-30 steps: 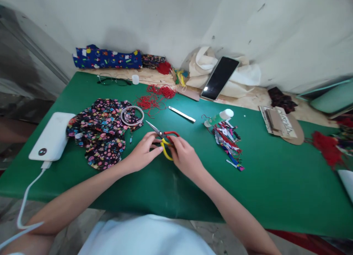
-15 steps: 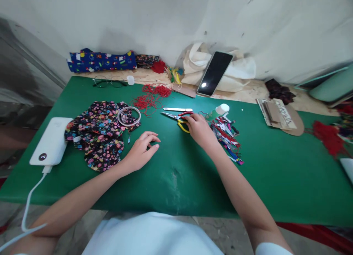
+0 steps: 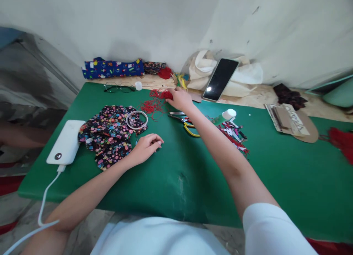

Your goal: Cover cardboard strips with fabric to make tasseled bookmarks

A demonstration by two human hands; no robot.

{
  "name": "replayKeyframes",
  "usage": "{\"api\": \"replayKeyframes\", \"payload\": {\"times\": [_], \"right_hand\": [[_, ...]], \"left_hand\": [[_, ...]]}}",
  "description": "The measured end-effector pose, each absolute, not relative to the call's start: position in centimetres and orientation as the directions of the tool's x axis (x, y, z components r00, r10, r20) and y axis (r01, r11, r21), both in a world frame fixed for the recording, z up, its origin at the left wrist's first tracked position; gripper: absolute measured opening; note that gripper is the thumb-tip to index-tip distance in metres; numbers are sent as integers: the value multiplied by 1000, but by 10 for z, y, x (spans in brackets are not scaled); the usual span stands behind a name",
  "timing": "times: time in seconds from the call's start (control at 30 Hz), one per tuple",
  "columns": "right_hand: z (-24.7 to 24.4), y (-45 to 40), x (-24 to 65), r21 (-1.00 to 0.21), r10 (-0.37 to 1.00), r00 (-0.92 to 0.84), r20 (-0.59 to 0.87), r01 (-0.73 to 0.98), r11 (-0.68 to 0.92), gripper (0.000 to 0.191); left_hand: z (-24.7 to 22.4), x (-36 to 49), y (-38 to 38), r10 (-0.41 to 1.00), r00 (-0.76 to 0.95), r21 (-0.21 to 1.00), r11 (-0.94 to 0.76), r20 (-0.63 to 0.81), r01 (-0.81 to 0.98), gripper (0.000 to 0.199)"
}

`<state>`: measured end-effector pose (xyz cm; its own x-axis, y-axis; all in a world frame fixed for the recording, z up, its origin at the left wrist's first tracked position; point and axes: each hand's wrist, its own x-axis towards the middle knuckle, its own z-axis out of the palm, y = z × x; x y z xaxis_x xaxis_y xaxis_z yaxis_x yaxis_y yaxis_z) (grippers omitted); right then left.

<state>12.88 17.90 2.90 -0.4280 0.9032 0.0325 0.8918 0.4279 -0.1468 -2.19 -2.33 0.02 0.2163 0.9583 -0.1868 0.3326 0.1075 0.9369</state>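
Observation:
My right hand (image 3: 180,99) is over the right end of the tangled red cords (image 3: 151,106), its fingers curled down on part of them. Below my right wrist lie yellow-handled scissors (image 3: 191,130) and a slim metal tool (image 3: 176,113). My left hand (image 3: 147,146) rests on the green table (image 3: 171,188) with curled fingers; whether something small is between them is hidden. To its left, a black floral cloth (image 3: 110,126) is spread out, with a pale ring (image 3: 127,119) on its right part.
A white power bank (image 3: 67,141) with a cable sits at the left. Along the wall are blue patterned cloth (image 3: 114,69), glasses (image 3: 120,88) and a leaning phone (image 3: 220,79). A white-capped bottle (image 3: 227,115), fabric scraps (image 3: 234,135) and cardboard pieces (image 3: 284,120) lie right.
My right hand has left the scissors and moved up and left to the red cords. My left hand's fingers have curled in more. The whole view has shifted slightly.

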Motion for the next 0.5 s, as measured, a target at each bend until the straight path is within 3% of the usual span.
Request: {"api": "replayKeyframes", "payload": {"times": [0.13,0.37,0.5], "right_hand": [[14,196,117,-152,898,-438,41,885,439,40],[19,206,114,-201,895,-428,122,873,445,37],[40,192,129,-352,818,-428,385,751,558,28]], "left_hand": [[1,-21,-23,957,218,935,112,-192,336,19],[3,-22,-21,948,232,934,135,-219,330,20],[4,-23,-21,944,237,936,146,-229,319,21]]}}
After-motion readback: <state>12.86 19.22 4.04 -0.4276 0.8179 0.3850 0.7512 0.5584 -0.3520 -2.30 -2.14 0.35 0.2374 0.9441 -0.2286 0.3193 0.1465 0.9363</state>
